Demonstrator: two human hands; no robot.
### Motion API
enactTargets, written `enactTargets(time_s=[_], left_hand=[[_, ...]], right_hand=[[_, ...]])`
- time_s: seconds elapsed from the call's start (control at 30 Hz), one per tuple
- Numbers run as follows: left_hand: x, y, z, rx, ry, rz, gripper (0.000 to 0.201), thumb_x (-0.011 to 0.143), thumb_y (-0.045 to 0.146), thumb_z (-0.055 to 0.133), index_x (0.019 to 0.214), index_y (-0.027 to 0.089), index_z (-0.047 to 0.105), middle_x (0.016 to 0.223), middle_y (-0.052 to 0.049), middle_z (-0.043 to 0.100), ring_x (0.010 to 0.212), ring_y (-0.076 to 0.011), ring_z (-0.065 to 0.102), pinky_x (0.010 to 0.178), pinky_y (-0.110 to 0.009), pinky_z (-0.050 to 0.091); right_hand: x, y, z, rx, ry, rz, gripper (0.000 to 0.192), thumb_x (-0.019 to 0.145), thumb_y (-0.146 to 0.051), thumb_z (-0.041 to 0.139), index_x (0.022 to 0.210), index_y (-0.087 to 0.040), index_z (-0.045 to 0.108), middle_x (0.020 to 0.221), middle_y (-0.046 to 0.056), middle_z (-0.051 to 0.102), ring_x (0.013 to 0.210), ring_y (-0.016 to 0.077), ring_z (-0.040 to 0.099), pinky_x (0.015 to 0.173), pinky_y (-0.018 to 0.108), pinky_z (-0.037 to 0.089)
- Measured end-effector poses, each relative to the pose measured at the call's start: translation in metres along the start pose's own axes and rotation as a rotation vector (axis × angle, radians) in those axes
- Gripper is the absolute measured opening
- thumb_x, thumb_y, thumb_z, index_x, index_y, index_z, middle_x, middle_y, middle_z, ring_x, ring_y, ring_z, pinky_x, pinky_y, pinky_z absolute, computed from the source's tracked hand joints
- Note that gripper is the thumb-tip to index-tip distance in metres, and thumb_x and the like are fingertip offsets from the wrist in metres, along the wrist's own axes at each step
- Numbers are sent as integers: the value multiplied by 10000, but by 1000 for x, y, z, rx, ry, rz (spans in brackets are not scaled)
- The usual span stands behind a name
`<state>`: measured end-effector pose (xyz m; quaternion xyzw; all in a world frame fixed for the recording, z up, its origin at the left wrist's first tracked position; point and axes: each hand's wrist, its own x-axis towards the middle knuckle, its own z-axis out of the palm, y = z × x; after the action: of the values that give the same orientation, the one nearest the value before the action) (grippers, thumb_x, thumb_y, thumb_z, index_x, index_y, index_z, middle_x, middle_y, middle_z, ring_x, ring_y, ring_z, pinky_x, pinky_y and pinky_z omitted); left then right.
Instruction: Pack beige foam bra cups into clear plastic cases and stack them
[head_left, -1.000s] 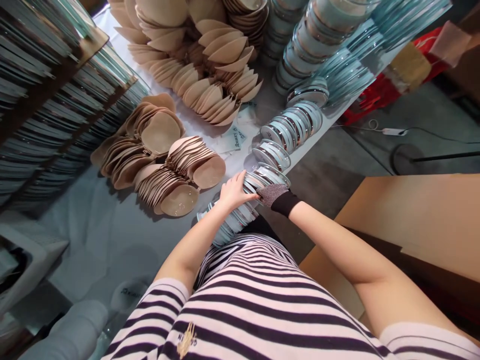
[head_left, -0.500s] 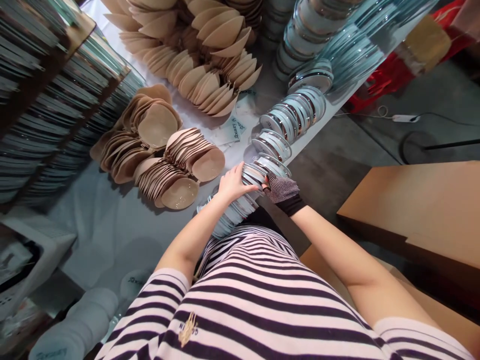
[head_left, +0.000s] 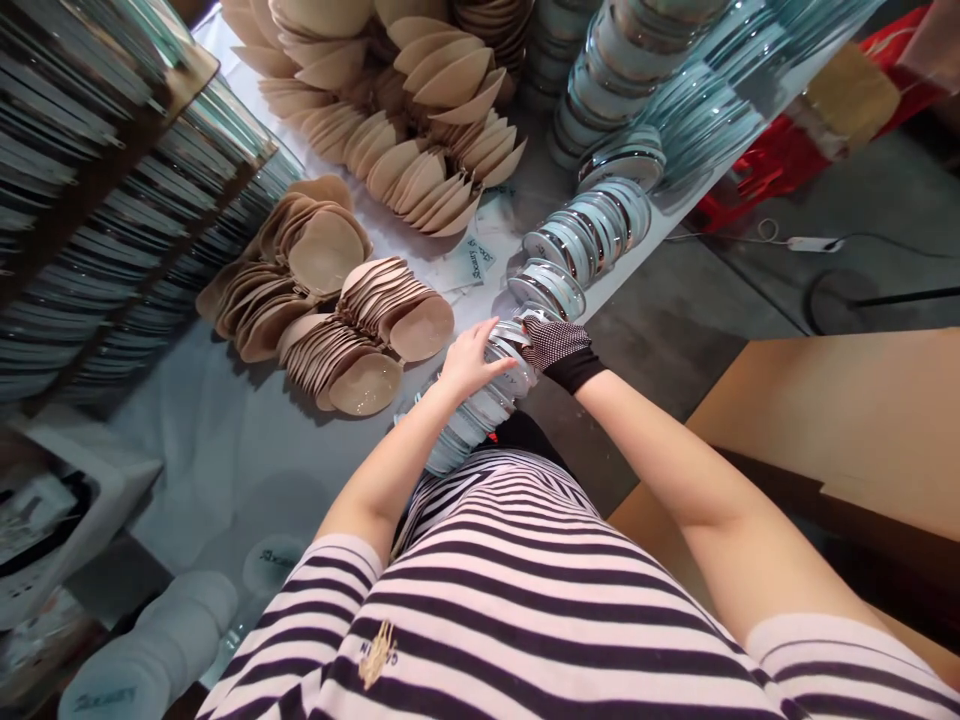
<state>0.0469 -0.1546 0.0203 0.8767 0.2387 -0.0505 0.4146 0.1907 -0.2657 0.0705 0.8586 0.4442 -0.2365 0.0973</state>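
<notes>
A row of clear round plastic cases with shiny rims (head_left: 478, 410) runs along the table edge, close to my body. My bare left hand (head_left: 471, 362) spans the upper end of this row, its thumb and fingers on either side of a case. On the right, my right hand (head_left: 553, 345), in a dotted fingerless glove, has its fingers curled at the rim of the cases there. Its fingertips are partly hidden. Just beyond both hands, more round cases (head_left: 553, 287) stand on edge in a leaning group.
Beige cup-shaped pads (head_left: 365, 385) lie in nested rows to the left, with more heaped behind. Printed cards (head_left: 469, 262) rest on the white table. Tall stacks of clear cases (head_left: 637, 60) stand at the back. Cardboard boxes (head_left: 840, 420) sit on the right; white discs (head_left: 120, 675) lie lower left.
My right hand has moved slightly up and left along the row, onto the cases farther away. My left hand stays nearly in place, its fingers shifted a little.
</notes>
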Motion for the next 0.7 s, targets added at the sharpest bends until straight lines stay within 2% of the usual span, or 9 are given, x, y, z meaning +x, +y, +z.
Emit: enactTargets(time_s=[0.13, 0.23, 0.33, 0.43, 0.5, 0.57, 0.63, 0.7], left_hand=[[-5, -3, 3, -50, 38, 37, 850, 847, 462, 722, 1571, 229, 343, 1618, -121, 376, 1516, -256, 326, 1249, -383, 281], [-5, -5, 6, -35, 55, 20, 897, 819, 444, 753, 1576, 220, 327, 1645, -144, 314, 1543, -281, 270, 1262, -412, 264], [-5, -3, 6, -11, 57, 6, 876, 838, 462, 736, 1571, 200, 334, 1643, -167, 315, 1537, -291, 285, 1255, -421, 281], [-15, 1, 0, 90, 46, 0, 844, 873, 478, 694, 1572, 180, 327, 1649, -186, 301, 1536, -316, 283, 1247, -478, 281], [-33, 0, -4, 198, 37, 2, 890, 856, 502, 706, 1588, 201, 299, 1671, -177, 256, 1551, -352, 232, 1241, -554, 256], [-55, -3, -6, 302, 12, 11, 983, 803, 536, 750, 1604, 237, 265, 1690, -157, 211, 1565, -382, 168, 1235, -616, 217], [-75, -8, -4, 381, -45, 21, 1042, 756, 553, 785, 1608, 257, 263, 1695, -148, 201, 1565, -398, 151, 1230, -635, 205], [-87, -11, 2, 431, -101, 11, 1041, 741, 551, 795, 1603, 263, 286, 1689, -152, 219, 1554, -402, 192, 1222, -626, 229]], right_hand=[[-5, 2, 9, 25, 85, -40, 481, 979, -441, 450, 1369, -178, 556, 1132, 146, 730, 952, 283, 684, 788, 323, 445], [-7, 1, 15, 39, 134, -79, 460, 980, -390, 441, 1362, -164, 563, 1189, 153, 714, 985, 279, 672, 794, 321, 432], [-7, 0, 17, 59, 142, -77, 451, 975, -378, 455, 1353, -166, 580, 1192, 145, 716, 989, 280, 674, 804, 326, 442], [-9, 6, 15, 133, 148, -105, 455, 949, -413, 522, 1328, -174, 606, 1181, 131, 725, 992, 296, 679, 836, 354, 475], [-13, 19, 16, 211, 238, -137, 457, 934, -451, 553, 1287, -173, 632, 1200, 136, 716, 1059, 317, 662, 915, 397, 486], [-18, 38, 25, 302, 408, -127, 485, 925, -484, 564, 1281, -161, 631, 1257, 158, 683, 1169, 338, 613, 1019, 453, 463], [-22, 56, 43, 398, 558, -66, 568, 898, -512, 593, 1333, -147, 589, 1336, 182, 626, 1260, 352, 554, 1087, 501, 431], [-24, 65, 68, 502, 622, 27, 681, 866, -534, 622, 1402, -127, 520, 1390, 206, 570, 1298, 358, 522, 1104, 532, 428]])
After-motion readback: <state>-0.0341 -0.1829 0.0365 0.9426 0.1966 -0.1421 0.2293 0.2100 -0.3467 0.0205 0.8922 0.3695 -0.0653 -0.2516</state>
